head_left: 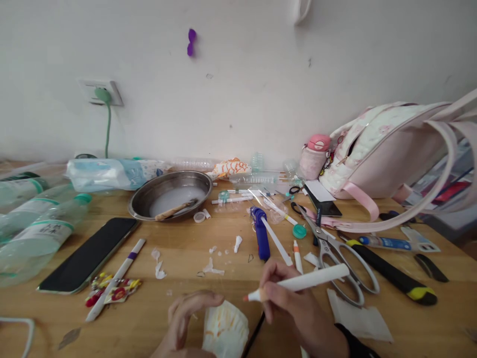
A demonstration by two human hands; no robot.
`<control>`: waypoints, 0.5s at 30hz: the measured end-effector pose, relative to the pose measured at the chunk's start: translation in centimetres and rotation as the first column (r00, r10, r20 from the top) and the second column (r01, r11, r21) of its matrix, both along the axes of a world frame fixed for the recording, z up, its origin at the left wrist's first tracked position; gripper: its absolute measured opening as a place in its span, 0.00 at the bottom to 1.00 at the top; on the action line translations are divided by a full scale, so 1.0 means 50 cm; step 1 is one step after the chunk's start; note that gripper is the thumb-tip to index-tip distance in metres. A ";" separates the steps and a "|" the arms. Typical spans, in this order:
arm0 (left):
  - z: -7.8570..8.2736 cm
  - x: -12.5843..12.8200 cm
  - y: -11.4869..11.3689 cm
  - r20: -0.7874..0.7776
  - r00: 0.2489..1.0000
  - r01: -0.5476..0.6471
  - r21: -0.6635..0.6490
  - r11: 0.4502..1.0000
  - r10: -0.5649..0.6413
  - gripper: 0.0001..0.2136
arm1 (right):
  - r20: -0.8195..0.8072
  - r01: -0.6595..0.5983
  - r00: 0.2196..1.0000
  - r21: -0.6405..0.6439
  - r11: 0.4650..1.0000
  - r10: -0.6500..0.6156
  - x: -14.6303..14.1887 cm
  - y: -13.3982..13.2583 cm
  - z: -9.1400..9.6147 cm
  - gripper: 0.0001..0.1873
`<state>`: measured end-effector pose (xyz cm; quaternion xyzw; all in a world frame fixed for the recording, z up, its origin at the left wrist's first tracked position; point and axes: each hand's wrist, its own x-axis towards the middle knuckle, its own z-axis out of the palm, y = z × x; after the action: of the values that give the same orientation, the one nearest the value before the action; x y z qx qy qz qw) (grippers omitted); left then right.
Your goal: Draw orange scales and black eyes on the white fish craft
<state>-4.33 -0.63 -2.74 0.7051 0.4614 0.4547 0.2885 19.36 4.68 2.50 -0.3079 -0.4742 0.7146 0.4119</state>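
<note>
So the right hand (pixel 286 298) is pinching a white marker (pixel 313 279) between thumb and fingers, uncapped, with the orange tip aimed left toward the other hand. The back end of it sticks out well past the knuckles on the right.

The left hand (pixel 182 318) has its fingers curled around the left side of a small white piece (pixel 225 330) with orange and yellow streaks on it. That piece is basically between the two hands, and the marker tip sits just beside its upper right edge. The thumb is hard to make out.

Around the right hand it's pretty busy: a blue glue gun (pixel 261 233) just beyond it, big metal scissors (pixel 321 235) off to the right, and a flat white packet (pixel 359 315) near the wrist. Farther right there's a black-and-yellow cutter (pixel 387 267), and way behind that a pink bag (pixel 395 144).

Past the left hand, little white scraps (pixel 214 267) are scattered on the wooden surface (pixel 194 238). Farther out is a steel bowl (pixel 149 196) of cloudy liquid with a wooden-handled brush (pixel 173 211) lying in it. Left of that hand, a purple-banded marker (pixel 115 281) lies across some red and yellow wrappers (pixel 119 295), with a dark phone (pixel 89 256) beyond them.
</note>
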 end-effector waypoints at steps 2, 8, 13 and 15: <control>-0.021 -0.008 -0.002 0.030 0.999 -0.025 -0.012 1.000 0.026 0.24 | -0.030 -0.114 0.993 -0.012 0.993 0.114 -0.001 -0.001 -0.002 0.18; -0.073 -0.038 -0.006 0.039 0.995 -0.086 -0.154 0.984 0.093 0.23 | 0.023 0.024 0.999 -0.033 0.999 -0.024 0.000 0.002 0.007 0.17; -0.078 -0.047 0.004 0.086 0.996 -0.017 -0.038 0.999 0.020 0.25 | -0.022 -0.165 0.986 -0.028 0.986 0.164 -0.001 -0.003 0.002 0.20; -0.071 -0.043 0.008 0.106 0.992 -0.059 -0.038 0.998 0.063 0.19 | 0.000 -0.105 0.994 -0.026 0.994 0.105 -0.002 -0.003 0.000 0.20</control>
<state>-6.49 -0.21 -6.28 0.6600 0.4745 0.4926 0.3109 19.24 4.52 2.52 -0.2884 -0.4807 0.7412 0.3692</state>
